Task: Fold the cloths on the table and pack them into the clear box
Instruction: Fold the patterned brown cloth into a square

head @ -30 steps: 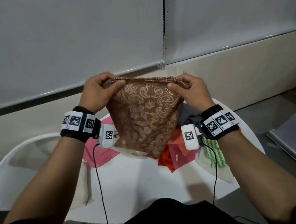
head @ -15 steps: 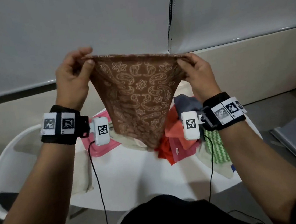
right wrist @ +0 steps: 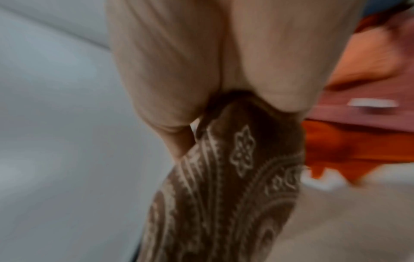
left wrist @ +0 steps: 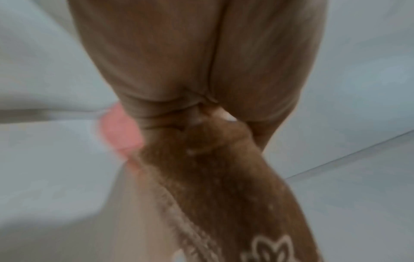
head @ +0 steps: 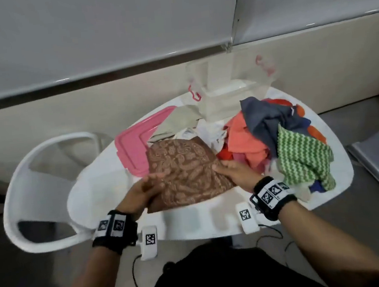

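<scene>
A brown paisley cloth (head: 184, 169) lies spread over the near middle of the white table (head: 203, 221). My left hand (head: 147, 186) pinches its left edge, and my right hand (head: 229, 168) pinches its right edge. The left wrist view shows the brown cloth (left wrist: 224, 173) caught between thumb and fingers (left wrist: 156, 70). In the right wrist view the patterned cloth (right wrist: 235, 186) runs out from between my fingers (right wrist: 170, 70). The clear box (head: 229, 85) stands open at the table's far edge.
A heap of orange, grey-blue and green zigzag cloths (head: 283, 133) fills the right side of the table. A pink lid (head: 135, 146) and a beige cloth (head: 177, 121) lie at the back left. A white chair (head: 36, 182) stands to the left.
Both hands have come down from chest height, where they held the brown cloth stretched in the air, and laid it on the table. The head view has tilted down.
</scene>
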Available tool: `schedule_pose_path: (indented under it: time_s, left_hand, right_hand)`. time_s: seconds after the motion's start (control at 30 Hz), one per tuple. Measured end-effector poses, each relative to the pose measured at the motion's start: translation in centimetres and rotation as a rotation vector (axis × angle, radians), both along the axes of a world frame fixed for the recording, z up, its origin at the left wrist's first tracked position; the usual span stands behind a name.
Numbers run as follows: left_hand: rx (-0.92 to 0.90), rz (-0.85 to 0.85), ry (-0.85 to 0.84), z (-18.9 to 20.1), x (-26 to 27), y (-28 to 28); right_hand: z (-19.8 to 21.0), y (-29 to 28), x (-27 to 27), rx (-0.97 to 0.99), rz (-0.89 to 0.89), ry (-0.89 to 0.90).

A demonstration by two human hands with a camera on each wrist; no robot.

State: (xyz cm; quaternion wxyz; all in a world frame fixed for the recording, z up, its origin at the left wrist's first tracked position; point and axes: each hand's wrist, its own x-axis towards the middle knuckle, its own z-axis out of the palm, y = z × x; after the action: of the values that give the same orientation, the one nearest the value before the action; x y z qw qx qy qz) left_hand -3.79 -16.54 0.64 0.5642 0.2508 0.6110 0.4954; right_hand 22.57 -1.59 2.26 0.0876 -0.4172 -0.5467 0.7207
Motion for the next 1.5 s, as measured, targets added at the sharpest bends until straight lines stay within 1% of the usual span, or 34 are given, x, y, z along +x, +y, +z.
schedule_pose_path:
  time_s: [0.07, 0.13, 0.2, 0.27, 0.37, 0.47, 0.5, 0.57, 0.6, 0.67, 0.7, 0.77, 0.83, 0.9, 0.97, 1.07, 1.13, 1.23, 1.3, 1.33, 1.4, 1.47, 1.5]
  left_hand:
    - [-0.186, -0.125, 0.058, -4.6, 0.7, -3.3]
    - [-0.352, -0.202, 0.099, -7.4, 1.5, -6.2]
    - [-0.4, -0.242, 0.121, -9.0, 2.1, -8.0]
    - [-0.397, -0.244, 0.128, -9.6, 2.1, -8.8]
    - [-0.383, -0.225, 0.131, -9.0, 1.2, -8.4]
    - [-0.381, -0.244, 0.137, -8.4, 0.4, -7.4]
    - [-0.366, -0.261, 0.175, -8.6, 0.2, -6.9]
    - [-0.325, -0.334, 0.332, -9.4, -0.2, -5.8]
    - [-0.314, -0.374, 0.44, -9.7, -0.2, -5.3]
    - [-0.313, -0.395, 0.643, -10.0, 0.3, -4.2]
    - [-0.301, -0.392, 0.697, -10.0, 0.6, -3.7]
    - [-0.251, -0.433, 0.741, -10.2, 1.2, -2.9]
    - [-0.263, -0.519, 0.771, -10.8, 1.5, -2.8]
    - [-0.337, -0.557, 0.78, -11.5, 1.6, -3.0]
    - [-0.378, -0.541, 0.769, -11.8, 1.7, -3.3]
    - [-0.384, -0.505, 0.747, -11.7, 2.0, -3.6]
    - [-0.378, -0.517, 0.751, -11.7, 2.3, -3.6]
    - [-0.35, -0.522, 0.733, -11.3, 2.6, -3.2]
    - [-0.306, -0.454, 0.726, -10.6, 2.4, -2.7]
    - [-0.27, -0.392, 0.721, -10.4, 2.1, -2.4]
    - [-0.205, -0.272, 0.696, -9.9, 1.3, -1.9]
    - [-0.174, -0.212, 0.676, -9.5, 0.4, -1.0]
    - [-0.158, -0.198, 0.685, -9.4, 0.1, -0.5]
  right_hand:
    - [-5.0, -2.6, 0.9, -0.021, 0.136, -0.229]
    - [-9.2, -4.9, 2.0, 0.01, 0.283, -0.422]
    - [-11.7, -6.6, 3.0, 0.039, 0.408, -0.55]
    - [-13.1, -7.4, 3.8, 0.049, 0.446, -0.613]
    - [-14.0, -7.7, 4.1, -0.025, 0.332, -0.562]
    - [-12.3, -7.1, 2.9, -0.083, 0.192, -0.441]
    - [-11.8, -7.0, 2.3, -0.074, 0.149, -0.402]
    - [-11.2, -6.6, 1.1, 0.029, 0.138, -0.398]
    - [-11.0, -6.5, 0.4, 0.11, 0.182, -0.431]
    - [-10.8, -6.6, -1.0, 0.349, 0.315, -0.517]
    - [-10.9, -6.8, -1.8, 0.47, 0.381, -0.526]
    - [-10.8, -6.9, -3.4, 0.641, 0.49, -0.489]
    - [-11.0, -6.9, -4.6, 0.715, 0.623, -0.513]
    - [-11.2, -6.5, -5.2, 0.746, 0.752, -0.633]
    - [-11.3, -5.9, -5.1, 0.771, 0.797, -0.763]
    - [-11.5, -4.9, -3.6, 0.67, 0.69, -0.96]
    - [-11.8, -4.3, -2.1, 0.611, 0.616, -0.995]
    - [-11.8, -4.1, -0.1, 0.648, 0.516, -0.854]
    - [-11.6, -4.0, 0.8, 0.676, 0.368, -0.773]
    - [-11.6, -3.9, 1.2, 0.661, 0.285, -0.751]
    - [-11.3, -3.5, 1.8, 0.561, 0.119, -0.702]
    - [-11.2, -3.1, 2.5, 0.488, 0.0, -0.649]
    - [-11.2, -2.9, 2.7, 0.486, -0.041, -0.637]
